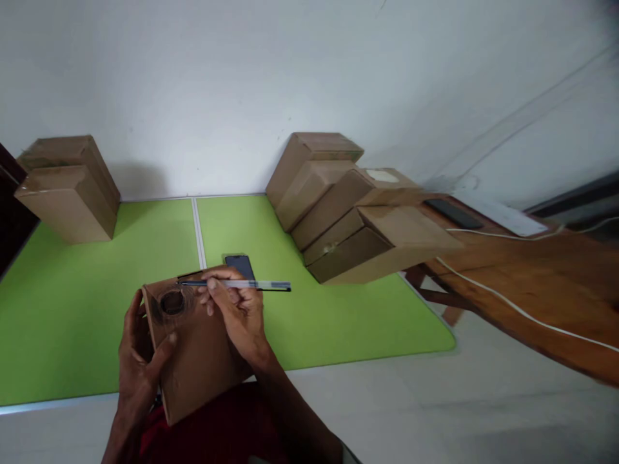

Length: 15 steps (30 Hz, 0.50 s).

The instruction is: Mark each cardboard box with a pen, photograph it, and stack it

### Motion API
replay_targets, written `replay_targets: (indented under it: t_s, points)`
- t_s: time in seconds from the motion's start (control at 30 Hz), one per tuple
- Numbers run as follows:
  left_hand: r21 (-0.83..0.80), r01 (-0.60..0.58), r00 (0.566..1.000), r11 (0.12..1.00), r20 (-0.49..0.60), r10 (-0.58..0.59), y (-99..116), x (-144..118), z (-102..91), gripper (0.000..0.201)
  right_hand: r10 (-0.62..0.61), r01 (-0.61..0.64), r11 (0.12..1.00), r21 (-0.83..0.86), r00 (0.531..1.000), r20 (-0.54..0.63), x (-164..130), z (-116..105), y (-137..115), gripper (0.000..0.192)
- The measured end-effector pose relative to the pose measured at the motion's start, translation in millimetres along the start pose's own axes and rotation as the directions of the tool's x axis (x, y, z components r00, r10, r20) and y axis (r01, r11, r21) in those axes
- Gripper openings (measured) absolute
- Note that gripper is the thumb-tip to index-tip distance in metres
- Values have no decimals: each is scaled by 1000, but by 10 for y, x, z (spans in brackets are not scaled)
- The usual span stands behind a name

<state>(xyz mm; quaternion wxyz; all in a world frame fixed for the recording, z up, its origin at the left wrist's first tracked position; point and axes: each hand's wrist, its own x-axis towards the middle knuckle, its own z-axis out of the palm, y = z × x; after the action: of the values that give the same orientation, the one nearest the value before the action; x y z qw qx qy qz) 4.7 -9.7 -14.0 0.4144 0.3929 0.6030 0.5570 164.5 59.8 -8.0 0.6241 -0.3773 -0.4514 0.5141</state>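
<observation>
At lower left of centre, the left hand (pixel 138 361) grips the cardboard box's (pixel 198 348) edge. The right hand (pixel 236 309) pinches a pen (pixel 242 284) across its top — it could roll free onto the phone (pixel 240 265) behind.

Box (pixel 193 341) between both hands, pen (pixel 242 284) across its top; phone (pixel 240 265) just behind; box stacks far left (pixel 68 187) and right (pixel 348 206) on mat (pixel 72 303).

Wall: plain white (pixel 203 77), evenly lit.
Floor: green mat (pixel 72 303) over pale tiles (pixel 435 399).
Furniture: wooden bench (pixel 541 277) at right, white cable (pixel 507 303) across it.
</observation>
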Motion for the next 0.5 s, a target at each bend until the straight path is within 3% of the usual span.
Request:
replay_targets:
  t_s: [0.13, 0.23, 0.3, 0.33, 0.4, 0.47, 0.5]
  points:
    - [22, 23, 1000, 999, -6, -23, -39, -1, -35, 102, -3, -1, 1000, 25, 991, 133, 24, 82, -19, 41]
    - [21, 64, 998, 998, -28, -63, -117, 72, -213, 109, -65, 65, 998, 4, 998, 15, 152, -102, -35, 45]
    - [23, 100, 992, 995, -83, -98, -165, 127, -362, 110, -102, 86, 979, -187, 992, -77, 298, -271, -12, 48]
    - [22, 121, 986, 992, -116, -118, -185, 152, -430, 109, -70, 47, 927, -372, 996, -48, 371, -336, 19, 48]
    - [13, 165, 972, 986, -168, -161, -219, 196, -533, 105, 136, -43, 655, -755, 989, 62, 487, -390, 127, 43]
    - [-13, 203, 961, 979, -186, -202, -252, 237, -583, 102, 349, -47, 355, -934, 933, 86, 538, -348, 286, 29]
    - [-27, 220, 958, 975, -186, -221, -271, 258, -591, 103, 404, -44, 276, -960, 912, 74, 542, -309, 374, 22]
